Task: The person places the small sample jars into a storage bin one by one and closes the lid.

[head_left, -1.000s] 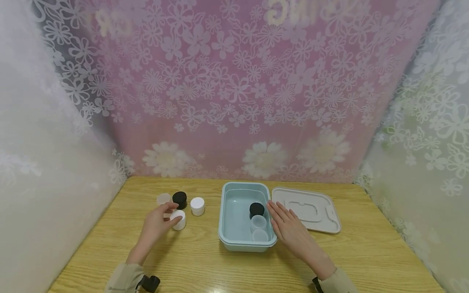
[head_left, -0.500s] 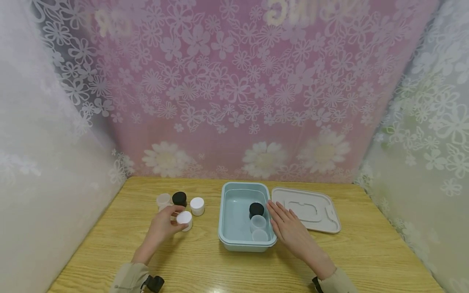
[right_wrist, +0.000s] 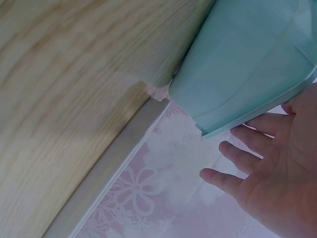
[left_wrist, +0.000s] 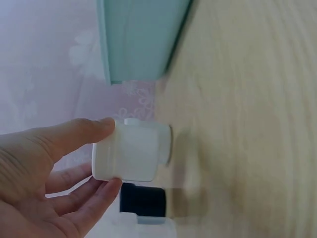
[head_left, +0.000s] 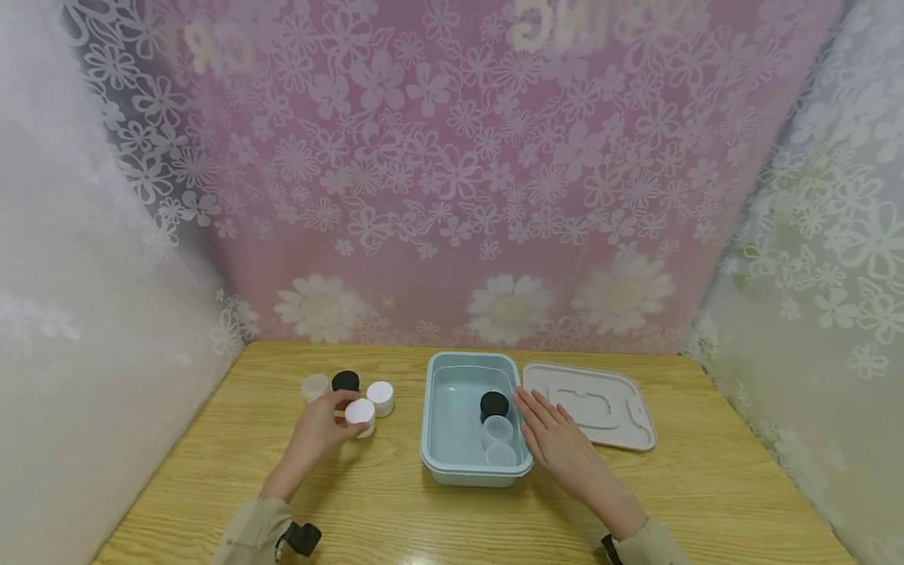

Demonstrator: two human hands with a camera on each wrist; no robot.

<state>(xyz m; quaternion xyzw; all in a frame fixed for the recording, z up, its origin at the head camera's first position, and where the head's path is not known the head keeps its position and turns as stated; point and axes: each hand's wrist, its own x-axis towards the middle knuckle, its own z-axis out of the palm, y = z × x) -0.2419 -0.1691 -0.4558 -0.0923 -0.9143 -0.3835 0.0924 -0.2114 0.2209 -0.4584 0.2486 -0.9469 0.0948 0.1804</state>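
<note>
My left hand (head_left: 319, 430) pinches a small white lidded jar (head_left: 360, 416) between thumb and fingers. In the left wrist view the held jar (left_wrist: 132, 153) has its lid toward my palm, and the wood surface lies past its base. Close by stand another white jar (head_left: 380, 398), a black-lidded jar (head_left: 345, 381) and a translucent jar (head_left: 315, 386). My right hand (head_left: 561, 451), fingers straight, rests along the right rim of a light blue tub (head_left: 425, 416). Inside the tub, along its right side, are a black-lidded jar (head_left: 494, 406) and two translucent jars (head_left: 498, 429).
A pale grey lid (head_left: 621, 400) lies flat to the right of the tub. All of it stands on a wood-grain table (head_left: 395, 518). Flower-patterned curtains (head_left: 452, 196) hang behind and at both sides.
My left hand has moved the white jar a little to the right, and slightly back toward the other white jar. My right hand has stayed at the tub's rim.
</note>
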